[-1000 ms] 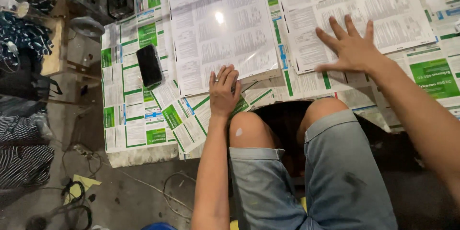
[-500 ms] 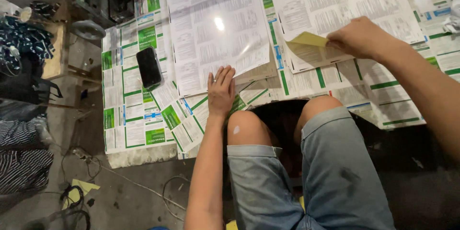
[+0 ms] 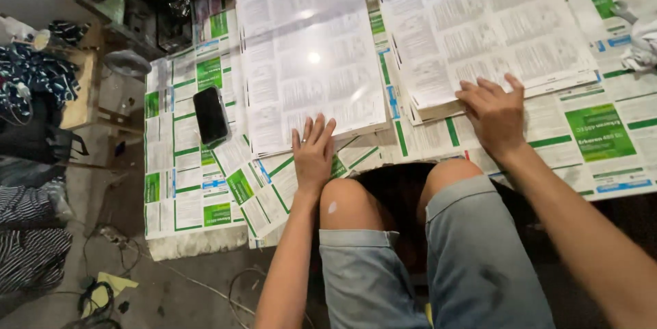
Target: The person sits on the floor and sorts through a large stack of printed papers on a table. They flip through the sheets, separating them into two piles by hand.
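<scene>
Lowered from lifting a sheet corner, right hand [image 3: 494, 113] is pressing flat, fingers spread, on the printed-sheet stack [image 3: 479, 34]; left hand [image 3: 313, 153] is resting open on the glossy sheet [image 3: 308, 55], gripping nothing.

Two stacks of white printed label sheets [image 3: 311, 62] [image 3: 479, 28] are laid on green-and-white printed sheets [image 3: 595, 130] covering the surface. A dark phone screen [image 3: 210, 115] is seen at left.
</scene>
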